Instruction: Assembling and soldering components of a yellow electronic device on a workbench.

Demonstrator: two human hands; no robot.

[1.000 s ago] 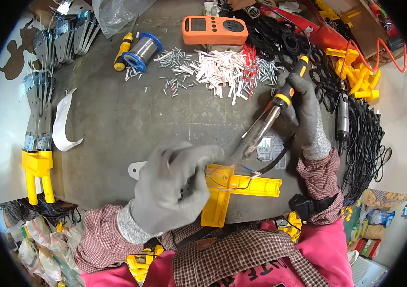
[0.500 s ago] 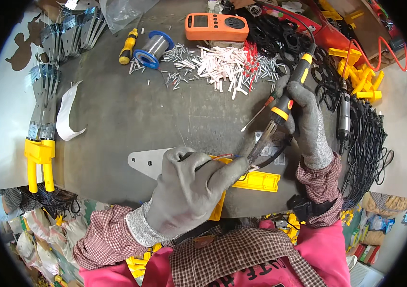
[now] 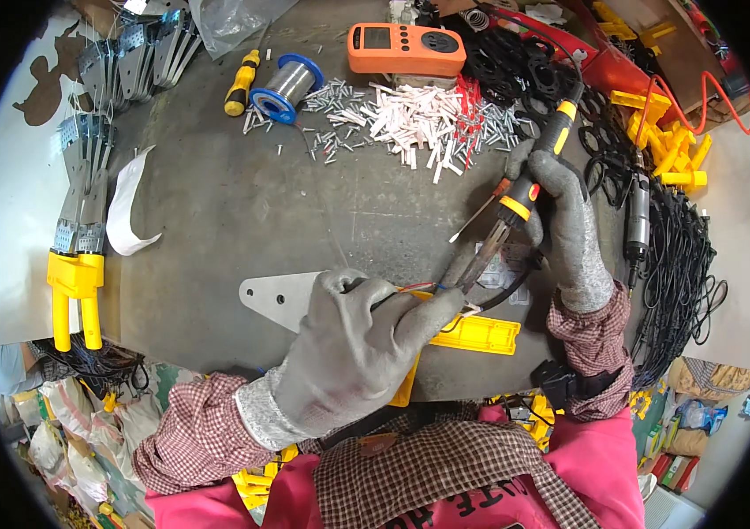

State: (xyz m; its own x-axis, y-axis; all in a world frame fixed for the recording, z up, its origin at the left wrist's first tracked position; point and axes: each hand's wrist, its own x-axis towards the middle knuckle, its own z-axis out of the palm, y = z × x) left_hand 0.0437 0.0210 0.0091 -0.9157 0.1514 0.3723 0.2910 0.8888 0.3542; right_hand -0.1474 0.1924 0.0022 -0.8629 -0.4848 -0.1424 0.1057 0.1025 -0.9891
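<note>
My right hand (image 3: 570, 220), in a grey glove, is closed around the black and yellow handle of a soldering iron (image 3: 555, 132), whose shaft slants down toward my left fingertips. A thin tool with a reddish handle and pale tip (image 3: 473, 220) sticks out from the same hand. My gloved left hand (image 3: 348, 339) pinches thin red and blue wires (image 3: 421, 286) beside the iron's lower end. Beneath them lies an open yellow plastic housing (image 3: 481, 333), partly covered by the left hand. A flat grey metal plate (image 3: 273, 300) with holes reaches out from under that hand.
Farther back are a solder wire spool (image 3: 289, 84), a yellow-black screwdriver (image 3: 242, 84), an orange meter (image 3: 406, 48), and a heap of screws and white sleeves (image 3: 414, 119). Black cables (image 3: 679, 273) and a grey power screwdriver (image 3: 638, 216) lie right; metal blades with yellow handles (image 3: 75, 275) left.
The whole view has shifted very slightly. Both hands keep their grips, and the iron's lower end stays beside the left fingertips.
</note>
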